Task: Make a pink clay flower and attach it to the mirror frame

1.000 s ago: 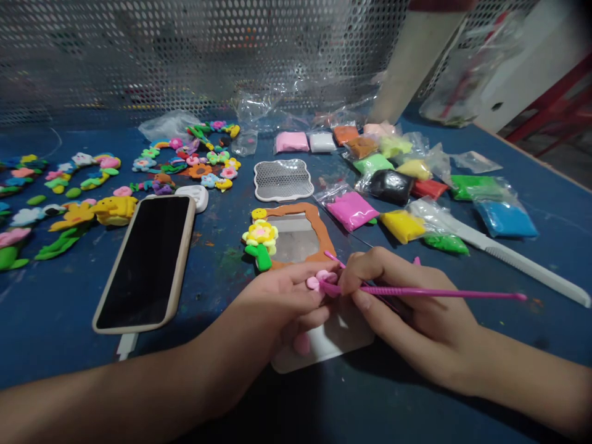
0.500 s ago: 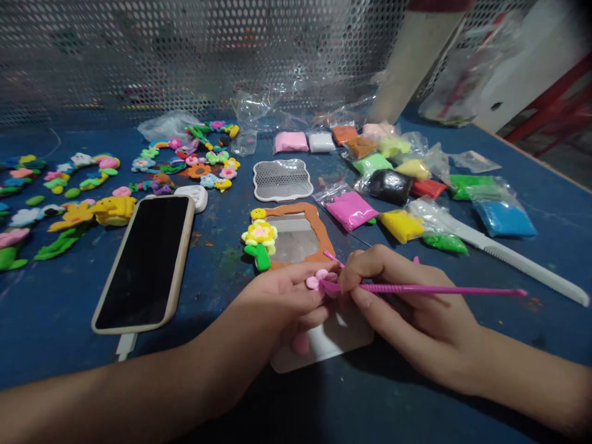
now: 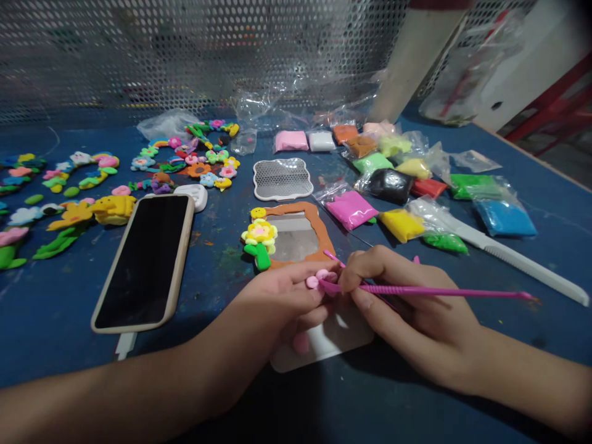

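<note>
Between the fingertips of my left hand (image 3: 282,302) is a small pink clay flower (image 3: 314,282). My right hand (image 3: 407,308) pinches a long magenta tool (image 3: 430,291), whose flat tip touches the flower. Just beyond my hands lies a mirror with a brown clay frame (image 3: 322,229), bearing a yellow flower (image 3: 259,232) with a green stem on its left side. Under my hands is a white board (image 3: 324,354), partly hidden, with a pink piece (image 3: 301,343) above it near my left fingers.
A phone (image 3: 145,265) with a cable lies at left, near many clay shapes (image 3: 198,171). A small mirror (image 3: 283,179) stands behind the brown frame. Bagged clay, such as a magenta pack (image 3: 350,208), and a white comb (image 3: 518,256) are at right.
The far end of the magenta tool has shifted slightly right and down. Both hands keep nearly the same place and hold.
</note>
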`<state>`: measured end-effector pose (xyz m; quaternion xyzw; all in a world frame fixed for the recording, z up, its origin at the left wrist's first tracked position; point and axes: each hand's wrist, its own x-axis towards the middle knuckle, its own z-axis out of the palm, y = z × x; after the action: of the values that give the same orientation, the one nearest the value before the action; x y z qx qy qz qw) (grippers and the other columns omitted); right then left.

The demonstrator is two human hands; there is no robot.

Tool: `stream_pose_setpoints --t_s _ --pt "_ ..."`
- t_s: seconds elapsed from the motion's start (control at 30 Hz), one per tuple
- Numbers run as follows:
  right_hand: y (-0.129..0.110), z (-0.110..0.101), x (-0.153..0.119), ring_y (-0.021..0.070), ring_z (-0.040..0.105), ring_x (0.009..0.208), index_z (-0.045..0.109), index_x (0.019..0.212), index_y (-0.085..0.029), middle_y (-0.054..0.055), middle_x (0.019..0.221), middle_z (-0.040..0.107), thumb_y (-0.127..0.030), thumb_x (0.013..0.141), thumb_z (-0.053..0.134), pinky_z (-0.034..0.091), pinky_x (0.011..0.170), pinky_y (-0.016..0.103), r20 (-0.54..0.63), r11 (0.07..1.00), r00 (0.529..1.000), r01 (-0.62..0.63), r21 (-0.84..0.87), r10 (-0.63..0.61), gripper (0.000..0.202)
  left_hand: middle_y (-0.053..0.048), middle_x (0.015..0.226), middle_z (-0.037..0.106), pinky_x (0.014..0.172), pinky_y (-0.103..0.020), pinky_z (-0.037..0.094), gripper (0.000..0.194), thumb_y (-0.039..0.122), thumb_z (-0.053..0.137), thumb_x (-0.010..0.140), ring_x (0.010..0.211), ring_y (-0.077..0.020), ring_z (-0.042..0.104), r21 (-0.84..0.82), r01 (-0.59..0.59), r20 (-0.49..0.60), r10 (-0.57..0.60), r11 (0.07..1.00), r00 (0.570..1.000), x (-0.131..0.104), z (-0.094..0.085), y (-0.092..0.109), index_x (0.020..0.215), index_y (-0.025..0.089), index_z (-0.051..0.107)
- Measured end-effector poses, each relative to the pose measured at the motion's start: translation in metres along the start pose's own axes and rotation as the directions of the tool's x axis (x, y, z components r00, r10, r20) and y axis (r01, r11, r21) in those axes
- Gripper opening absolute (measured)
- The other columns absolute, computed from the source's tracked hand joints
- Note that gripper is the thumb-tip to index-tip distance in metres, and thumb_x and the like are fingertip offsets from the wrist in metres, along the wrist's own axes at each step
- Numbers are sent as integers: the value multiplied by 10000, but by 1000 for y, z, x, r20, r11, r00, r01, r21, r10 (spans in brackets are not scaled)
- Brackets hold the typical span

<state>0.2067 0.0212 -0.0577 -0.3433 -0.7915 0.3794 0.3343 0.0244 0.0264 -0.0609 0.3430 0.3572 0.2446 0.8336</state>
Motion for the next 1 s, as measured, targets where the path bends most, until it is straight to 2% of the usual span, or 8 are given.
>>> stream_pose_setpoints --t_s 0.13,0.27,0.4,0.73,0.9,1.0 --pt "0 0 1 81 474 616 481 872 -197 -29 737 514 -58 850 455 397 561 213 4 1000 1000 4 -18 -4 144 48 616 335 456 -177 242 144 183 508 847 526 -65 258 11 0 -6 1 1000 1000 0 0 1 931 148 621" --pt "-1 -1 2 76 467 606 478 872 -193 -31 731 513 -50 844 451 397 562 211 6 1000 1000 14 -26 -14 148 57 599 293 440 -171 262 228 244 512 865 509 -71 217 -25 29 -12 -29 999 1000 0 0 1 1046 161 622" --pt "-2 -1 3 72 473 623 481 878 -189 -30 745 517 -45 844 450 396 563 199 6 999 1000 18 -31 -18 151 53 620 298 432 -165 288 291 184 504 849 509 -72 212 -48 25 -46 -27 999 999 1 1 2 1125 153 590" --pt "0 0 1 66 464 605 487 876 -185 -34 737 523 -64 850 455 385 541 183 -22 999 1000 7 -42 -8 129 42 652 359 428 -154 311 185 186 552 803 505 -56 250 -65 12 -44 -15 998 999 2 0 1 966 135 624" --pt "0 0 1 60 458 599 483 864 -186 -40 729 515 -56 847 447 385 544 177 -3 999 1000 15 -41 -15 136 50 646 307 434 -162 311 250 199 550 808 512 -68 227 -48 18 -51 -20 999 999 2 1 3 1044 154 621" --pt "1 0 1 68 461 605 475 868 -194 -38 727 521 -74 856 446 385 541 182 -15 999 1000 4 -50 -5 124 38 667 346 438 -163 313 225 198 542 817 525 -70 244 -32 33 -56 -34 999 998 1 2 4 1021 148 621"
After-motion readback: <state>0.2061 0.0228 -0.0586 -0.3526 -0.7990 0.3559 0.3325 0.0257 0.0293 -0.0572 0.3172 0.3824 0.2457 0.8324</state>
